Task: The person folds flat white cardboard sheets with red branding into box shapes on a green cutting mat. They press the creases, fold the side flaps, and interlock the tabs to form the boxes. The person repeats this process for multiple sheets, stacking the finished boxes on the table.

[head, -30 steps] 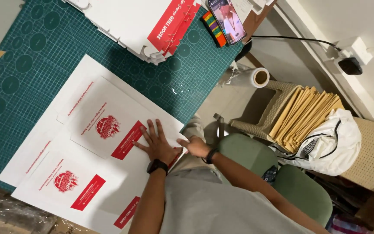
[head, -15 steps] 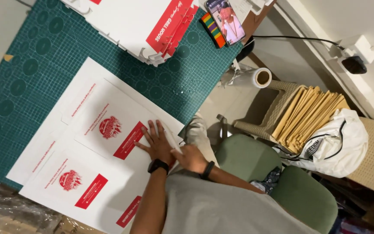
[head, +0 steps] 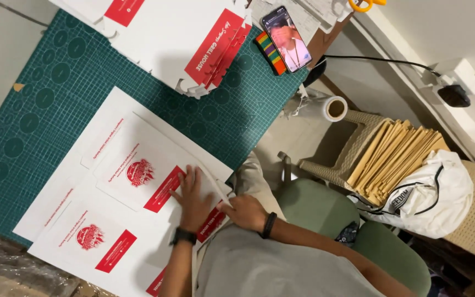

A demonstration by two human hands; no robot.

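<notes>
Pressing L hand flat, fingers spread, on printed card sheet lying on green mat; R hand curled on sheet's near edge w/ a thin strip; step: creasing/folding; next needs firm hold-down.

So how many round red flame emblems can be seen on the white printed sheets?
2. One red emblem is on the upper sheet, just beyond the left hand; the other is on the lower sheet nearer the mat's edge. Others may lie hidden under the stacked sheets.
</notes>
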